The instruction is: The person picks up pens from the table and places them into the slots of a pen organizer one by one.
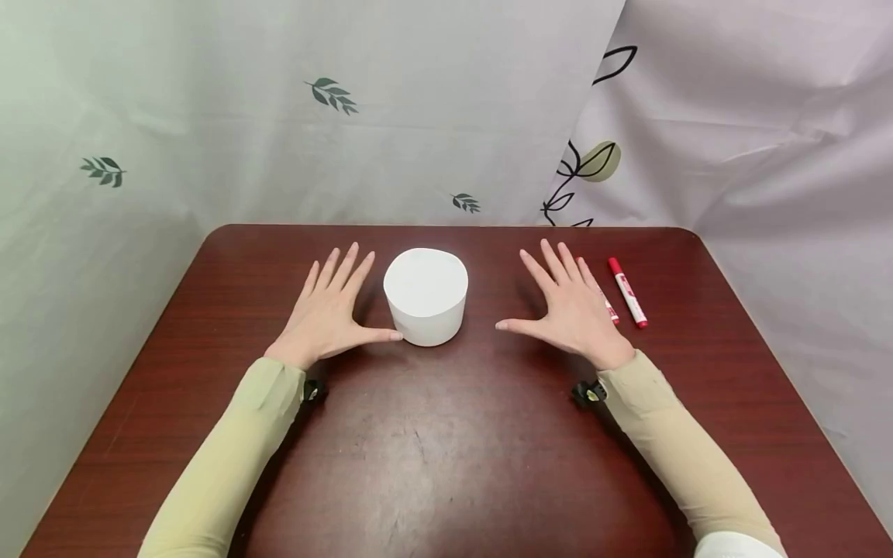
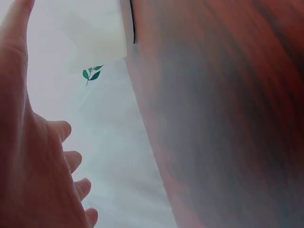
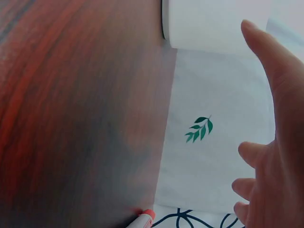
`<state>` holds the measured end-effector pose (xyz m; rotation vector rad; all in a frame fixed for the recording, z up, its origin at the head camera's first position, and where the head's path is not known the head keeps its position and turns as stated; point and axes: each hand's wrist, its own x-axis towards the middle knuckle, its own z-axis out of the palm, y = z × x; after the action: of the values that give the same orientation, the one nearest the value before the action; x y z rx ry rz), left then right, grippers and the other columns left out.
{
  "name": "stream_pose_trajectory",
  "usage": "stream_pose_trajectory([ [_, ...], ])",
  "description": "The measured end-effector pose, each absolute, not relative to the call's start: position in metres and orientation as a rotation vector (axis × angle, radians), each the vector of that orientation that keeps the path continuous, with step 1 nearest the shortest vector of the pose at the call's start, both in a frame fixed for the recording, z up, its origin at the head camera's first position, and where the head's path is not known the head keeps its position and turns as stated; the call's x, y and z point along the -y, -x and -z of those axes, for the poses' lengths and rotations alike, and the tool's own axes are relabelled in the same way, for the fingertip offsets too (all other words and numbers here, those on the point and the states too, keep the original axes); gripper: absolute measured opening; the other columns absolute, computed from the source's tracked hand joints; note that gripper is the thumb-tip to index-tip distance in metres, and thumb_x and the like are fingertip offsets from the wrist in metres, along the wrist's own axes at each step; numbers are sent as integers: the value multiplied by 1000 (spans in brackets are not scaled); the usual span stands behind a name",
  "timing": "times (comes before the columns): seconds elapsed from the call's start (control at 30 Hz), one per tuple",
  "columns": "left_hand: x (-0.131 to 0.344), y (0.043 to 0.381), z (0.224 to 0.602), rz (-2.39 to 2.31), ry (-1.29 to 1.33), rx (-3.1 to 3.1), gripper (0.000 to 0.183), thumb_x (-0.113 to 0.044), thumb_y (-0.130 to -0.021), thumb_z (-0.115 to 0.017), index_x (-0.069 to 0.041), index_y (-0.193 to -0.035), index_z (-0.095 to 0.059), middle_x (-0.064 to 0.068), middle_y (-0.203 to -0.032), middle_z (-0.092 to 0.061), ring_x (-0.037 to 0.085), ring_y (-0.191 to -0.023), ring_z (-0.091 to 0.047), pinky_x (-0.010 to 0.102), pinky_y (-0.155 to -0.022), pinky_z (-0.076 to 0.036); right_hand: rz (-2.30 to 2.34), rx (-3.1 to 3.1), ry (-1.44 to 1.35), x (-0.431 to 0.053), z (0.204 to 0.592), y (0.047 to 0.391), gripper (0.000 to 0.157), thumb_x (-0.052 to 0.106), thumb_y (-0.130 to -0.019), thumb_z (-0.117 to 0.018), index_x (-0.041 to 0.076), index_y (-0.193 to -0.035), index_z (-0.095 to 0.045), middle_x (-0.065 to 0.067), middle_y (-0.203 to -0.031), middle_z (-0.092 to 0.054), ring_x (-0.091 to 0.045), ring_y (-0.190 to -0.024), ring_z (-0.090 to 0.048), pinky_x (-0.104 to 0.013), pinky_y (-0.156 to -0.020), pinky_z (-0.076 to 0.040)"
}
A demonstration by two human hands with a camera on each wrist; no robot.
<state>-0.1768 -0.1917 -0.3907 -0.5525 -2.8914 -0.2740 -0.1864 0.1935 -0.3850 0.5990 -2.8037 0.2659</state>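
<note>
Container [image 1: 427,298] stands on the worktop [image 1: 425,442] between the left hand [image 1: 326,314] and the right hand [image 1: 570,310], nearer the left. Both hands are empty, fingers extended and spread. The left thumb tip lies at the container's side; contact cannot be determined. One marker [image 1: 628,293] lies beside the right hand, which partly covers a second marker [image 1: 609,305].

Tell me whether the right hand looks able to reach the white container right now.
Probably yes: the right hand is spread and holds nothing, and only tabletop shows between it and the white container.
</note>
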Motion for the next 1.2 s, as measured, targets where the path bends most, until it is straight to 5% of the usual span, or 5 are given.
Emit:
stream_pose_trajectory([
  [0.5,177,177,377,492,655,2712,128,-87,-49,-59,-16,-149,-24,-2,-151,-22,14,-140,-5,39,-111,-3,-627,2721,-510,-213,362,191,88,62,-75,-66,10,-142,-41,-7,-150,-27,-20,-138,-17,-44,-109,-18],
  [0.83,156,174,377,1075,629,2701,120,-69,-51,-78,-40,-148,-13,-16,-149,-21,6,-135,-19,46,-103,-29,-789,2691,-325,-243,346,186,75,47,-79,-71,10,-140,-45,0,-147,-33,-17,-136,-25,-50,-104,-27],
  [1.2,145,174,379,1204,650,2646,116,-64,-55,-79,-40,-148,-15,-9,-148,-30,7,-129,-31,43,-101,-33,-796,2737,-155,-282,352,184,78,50,-79,-69,6,-139,-44,-12,-143,-39,-33,-130,-34,-53,-102,-26],
])
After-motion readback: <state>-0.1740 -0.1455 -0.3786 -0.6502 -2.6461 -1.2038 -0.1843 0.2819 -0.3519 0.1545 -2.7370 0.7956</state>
